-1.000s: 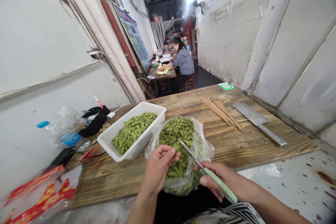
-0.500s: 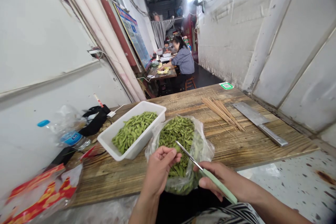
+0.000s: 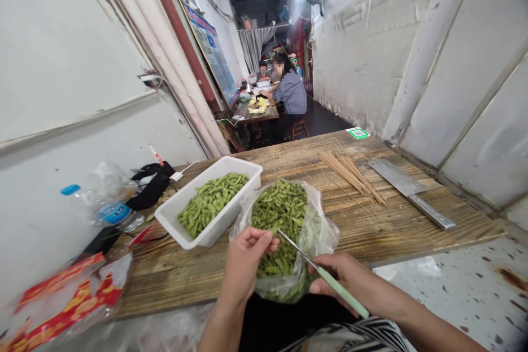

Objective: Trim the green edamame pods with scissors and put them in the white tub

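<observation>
A clear plastic bag (image 3: 319, 236) full of green edamame pods (image 3: 280, 209) sits at the near edge of the wooden table (image 3: 391, 231). My left hand (image 3: 245, 261) hovers over the bag with fingers pinched around a pod. My right hand (image 3: 348, 280) grips scissors (image 3: 322, 272) with pale green handles, blades pointing up-left toward my left hand's fingertips. A white rectangular tub (image 3: 181, 214) with more pods stands just left of the bag.
A bundle of bamboo skewers (image 3: 350, 173) and a steel cleaver (image 3: 410, 192) lie on the right of the table. A water bottle (image 3: 105, 206), black items and a red-printed bag (image 3: 66, 297) crowd the left. Far back, a person sits at another table (image 3: 258, 113).
My left hand has shifted slightly over the bag and the scissors' blades have drawn close to its fingertips. The view tilted a little.
</observation>
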A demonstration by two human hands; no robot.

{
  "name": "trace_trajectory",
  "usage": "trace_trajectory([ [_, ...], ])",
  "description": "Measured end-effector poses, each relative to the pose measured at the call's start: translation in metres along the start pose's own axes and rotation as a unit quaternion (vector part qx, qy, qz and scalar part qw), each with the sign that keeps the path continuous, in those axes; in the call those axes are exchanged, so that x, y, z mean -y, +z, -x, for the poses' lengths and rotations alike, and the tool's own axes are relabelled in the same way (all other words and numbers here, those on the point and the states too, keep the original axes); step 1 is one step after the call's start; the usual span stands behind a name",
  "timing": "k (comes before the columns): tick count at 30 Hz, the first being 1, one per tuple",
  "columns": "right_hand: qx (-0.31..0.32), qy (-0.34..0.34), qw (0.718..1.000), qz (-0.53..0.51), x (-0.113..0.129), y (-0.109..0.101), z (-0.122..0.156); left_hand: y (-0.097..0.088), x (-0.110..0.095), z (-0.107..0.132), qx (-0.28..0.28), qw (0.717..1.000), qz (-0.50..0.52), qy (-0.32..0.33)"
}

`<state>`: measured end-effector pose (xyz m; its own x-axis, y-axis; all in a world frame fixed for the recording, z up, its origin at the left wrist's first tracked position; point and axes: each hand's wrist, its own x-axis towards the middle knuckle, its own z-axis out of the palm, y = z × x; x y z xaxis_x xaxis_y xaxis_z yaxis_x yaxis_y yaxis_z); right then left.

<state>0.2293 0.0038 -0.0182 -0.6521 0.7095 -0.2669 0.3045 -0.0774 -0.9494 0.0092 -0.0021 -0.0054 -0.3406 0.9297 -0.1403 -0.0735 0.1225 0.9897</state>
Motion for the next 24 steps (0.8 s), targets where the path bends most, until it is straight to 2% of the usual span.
trace_trajectory([
  [2,0.007,0.017,1.000,-0.025,-0.006,-0.001,-0.001,-0.018,-0.010,-0.013,-0.121,0.984,-0.099,0.090],
  [3,0.009,0.017,0.999,-0.038,-0.009,-0.002,-0.001,-0.029,-0.017,-0.021,-0.193,0.958,-0.160,0.140],
  [4,0.010,0.014,0.999,-0.049,-0.011,-0.002,-0.001,-0.040,-0.024,-0.030,-0.261,0.919,-0.226,0.189],
  [5,0.010,0.008,0.998,-0.058,-0.013,-0.003,-0.001,-0.050,-0.032,-0.038,-0.300,0.880,-0.292,0.226],
  [7,0.011,-0.001,0.998,-0.069,-0.014,-0.003,-0.001,-0.063,-0.042,-0.049,-0.295,0.807,-0.433,0.272],
  [8,0.010,-0.001,0.997,-0.071,-0.013,-0.003,-0.001,-0.064,-0.043,-0.051,-0.274,0.778,-0.489,0.285],
  [10,0.007,0.004,0.997,-0.075,-0.012,-0.002,-0.002,-0.057,-0.038,-0.049,-0.191,0.747,-0.564,0.294],
  [13,0.008,0.006,0.997,-0.078,-0.010,-0.001,-0.002,-0.031,-0.016,-0.038,-0.013,0.739,-0.632,0.234],
  [14,0.010,0.003,0.997,-0.077,-0.010,-0.001,-0.002,-0.023,-0.008,-0.035,0.027,0.733,-0.648,0.203],
  [17,0.009,-0.004,0.998,-0.070,-0.012,-0.001,-0.001,-0.011,0.010,-0.034,0.052,0.722,-0.673,0.153],
  [19,0.008,-0.003,0.998,-0.066,-0.013,-0.001,-0.001,-0.011,0.015,-0.038,0.065,0.735,-0.660,0.140],
  [21,0.010,-0.001,0.998,-0.064,-0.013,-0.001,-0.002,-0.014,0.015,-0.042,0.073,0.774,-0.616,0.128],
  [24,0.012,0.000,0.998,-0.060,-0.012,-0.001,-0.002,-0.017,0.010,-0.040,0.087,0.884,-0.443,0.123],
])
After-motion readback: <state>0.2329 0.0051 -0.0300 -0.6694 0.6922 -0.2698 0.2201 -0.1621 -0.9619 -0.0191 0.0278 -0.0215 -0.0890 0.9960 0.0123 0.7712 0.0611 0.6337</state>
